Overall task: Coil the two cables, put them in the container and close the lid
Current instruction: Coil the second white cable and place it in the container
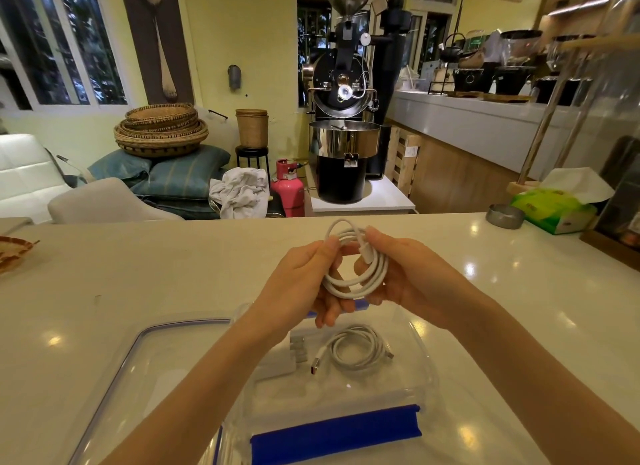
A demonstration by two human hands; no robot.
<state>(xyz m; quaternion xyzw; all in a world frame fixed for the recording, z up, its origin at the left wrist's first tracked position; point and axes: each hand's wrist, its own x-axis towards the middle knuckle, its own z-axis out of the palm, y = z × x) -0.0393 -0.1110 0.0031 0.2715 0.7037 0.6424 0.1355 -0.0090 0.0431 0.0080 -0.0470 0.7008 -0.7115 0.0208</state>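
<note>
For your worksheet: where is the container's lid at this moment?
In the head view the lid lies flat on the counter, low and left, right beside the open container and under the person's left forearm.

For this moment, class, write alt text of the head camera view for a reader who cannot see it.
Two bare hands, left hand and right hand, hold a coiled white cable above an open clear container on a pale counter. A second coiled cable already lies inside; the clear lid rests beside it, to the left.
</note>
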